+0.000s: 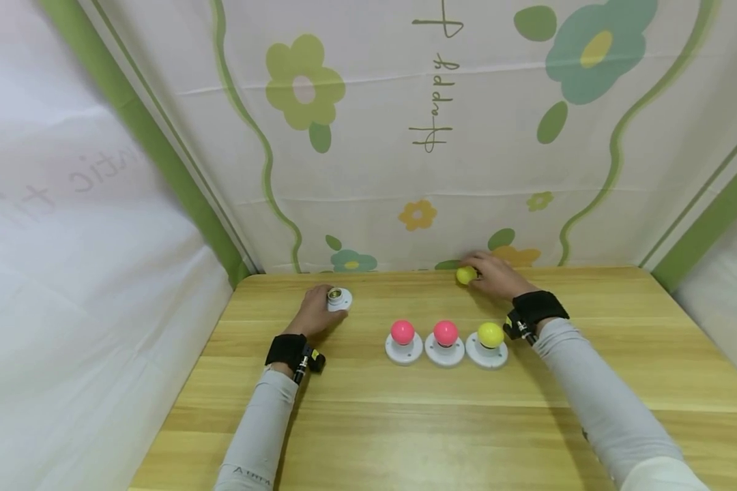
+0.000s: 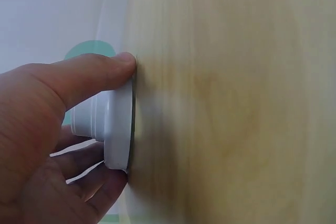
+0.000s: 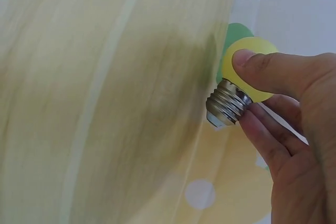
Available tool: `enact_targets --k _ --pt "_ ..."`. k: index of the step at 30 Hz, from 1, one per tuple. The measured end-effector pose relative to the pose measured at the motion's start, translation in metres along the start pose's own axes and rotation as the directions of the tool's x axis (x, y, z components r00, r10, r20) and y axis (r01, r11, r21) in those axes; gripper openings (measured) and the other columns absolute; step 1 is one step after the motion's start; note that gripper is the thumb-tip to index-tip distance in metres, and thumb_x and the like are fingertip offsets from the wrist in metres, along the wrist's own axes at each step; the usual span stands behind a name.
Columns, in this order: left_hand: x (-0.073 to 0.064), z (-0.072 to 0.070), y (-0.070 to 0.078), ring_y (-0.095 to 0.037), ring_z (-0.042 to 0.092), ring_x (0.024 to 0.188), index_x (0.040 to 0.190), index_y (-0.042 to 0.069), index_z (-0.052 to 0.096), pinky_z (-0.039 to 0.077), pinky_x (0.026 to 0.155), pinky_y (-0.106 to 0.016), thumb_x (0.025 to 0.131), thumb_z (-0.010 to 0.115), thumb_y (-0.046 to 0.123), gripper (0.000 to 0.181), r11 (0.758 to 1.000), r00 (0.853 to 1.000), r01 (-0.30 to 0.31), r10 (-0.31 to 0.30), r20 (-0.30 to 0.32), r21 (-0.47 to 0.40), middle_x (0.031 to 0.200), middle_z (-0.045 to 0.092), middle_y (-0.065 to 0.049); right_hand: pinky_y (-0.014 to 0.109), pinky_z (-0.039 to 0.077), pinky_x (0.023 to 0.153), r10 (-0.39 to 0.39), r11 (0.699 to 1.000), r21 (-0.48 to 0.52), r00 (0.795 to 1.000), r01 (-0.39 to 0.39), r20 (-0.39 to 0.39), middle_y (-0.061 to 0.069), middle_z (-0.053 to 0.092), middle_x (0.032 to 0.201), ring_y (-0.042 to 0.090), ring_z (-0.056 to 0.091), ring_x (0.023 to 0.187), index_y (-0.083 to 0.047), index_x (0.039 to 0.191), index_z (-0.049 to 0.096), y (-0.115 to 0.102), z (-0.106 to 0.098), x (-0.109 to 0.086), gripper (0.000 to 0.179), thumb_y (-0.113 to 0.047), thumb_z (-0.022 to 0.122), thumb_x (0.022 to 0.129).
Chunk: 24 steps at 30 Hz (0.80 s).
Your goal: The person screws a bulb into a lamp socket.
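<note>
At the table's far left, my left hand [image 1: 317, 310] grips a white round lamp holder [image 1: 339, 300] by its base, thumb on one side and fingers on the other. The holder's socket faces up with no bulb in it. In the left wrist view the holder's flat base [image 2: 119, 124] is right at the tabletop. Near the back edge my right hand [image 1: 496, 276] pinches a yellow light bulb [image 1: 465, 275] between thumb and fingers. The right wrist view shows the bulb's bare metal screw cap [image 3: 228, 103] pointing away from the palm.
Three more lamp holders stand in a row mid-table, two with pink bulbs [image 1: 402, 332] [image 1: 445, 333] and one with a yellow bulb [image 1: 490, 335]. A flower-printed fabric wall [image 1: 368, 170] rises behind the wooden table [image 1: 393, 423], with white fabric at both sides.
</note>
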<state>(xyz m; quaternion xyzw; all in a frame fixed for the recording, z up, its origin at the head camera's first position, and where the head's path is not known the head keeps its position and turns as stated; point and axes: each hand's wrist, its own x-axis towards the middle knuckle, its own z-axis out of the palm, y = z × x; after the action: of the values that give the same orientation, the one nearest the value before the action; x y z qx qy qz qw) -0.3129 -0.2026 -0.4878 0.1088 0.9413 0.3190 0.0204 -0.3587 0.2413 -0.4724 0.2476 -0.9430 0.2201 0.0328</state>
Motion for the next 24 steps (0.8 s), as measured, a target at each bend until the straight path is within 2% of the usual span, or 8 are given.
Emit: enact_targets --k 7,16,20,24 --pt "0.003 0.002 0.003 -0.045 0.049 0.139 0.15 -0.01 0.047 0.046 0.116 -0.056 0.094 0.084 0.018 0.073 0.999 1.0 -0.002 0.002 -0.01 -0.033 0.151 0.051 -0.03 0.065 0.045 0.117 -0.001 1.0 -0.003 1.0 0.001 -0.009 0.028 0.056 0.149 0.048 0.052 0.14 0.004 0.139 0.064 -0.008 -0.005 0.0 0.046 0.0 0.075 0.094" --pt "0.008 0.005 0.01 -0.042 0.052 0.138 0.154 -0.005 0.045 0.048 0.116 -0.054 0.096 0.082 0.023 0.074 1.0 1.0 -0.012 0.012 0.003 -0.029 0.154 0.046 -0.027 0.06 0.053 0.108 0.002 0.999 0.034 0.999 -0.001 -0.034 0.027 0.064 0.136 0.045 0.063 0.126 0.007 0.137 0.06 -0.016 -0.013 0.0 0.046 0.001 0.076 0.094" --pt "0.01 0.006 0.017 -0.041 0.051 0.138 0.153 -0.004 0.047 0.049 0.116 -0.054 0.094 0.083 0.024 0.075 0.998 1.0 -0.01 0.01 -0.001 -0.055 0.156 0.043 -0.027 0.062 0.05 0.112 -0.036 0.999 0.016 0.999 0.037 -0.04 0.028 0.061 0.144 0.046 0.058 0.134 0.004 0.141 0.06 -0.016 -0.015 -0.002 0.05 0.002 0.076 0.094" --pt "0.01 0.008 0.025 -0.041 0.052 0.138 0.152 -0.006 0.049 0.049 0.117 -0.054 0.092 0.085 0.024 0.076 0.997 1.0 -0.028 0.027 -0.013 -0.066 0.156 0.047 -0.027 0.063 0.048 0.114 -0.091 0.996 -0.015 0.994 0.09 -0.06 0.028 0.059 0.148 0.048 0.055 0.139 0.001 0.141 0.064 -0.016 -0.017 -0.005 0.049 0.002 0.077 0.093"
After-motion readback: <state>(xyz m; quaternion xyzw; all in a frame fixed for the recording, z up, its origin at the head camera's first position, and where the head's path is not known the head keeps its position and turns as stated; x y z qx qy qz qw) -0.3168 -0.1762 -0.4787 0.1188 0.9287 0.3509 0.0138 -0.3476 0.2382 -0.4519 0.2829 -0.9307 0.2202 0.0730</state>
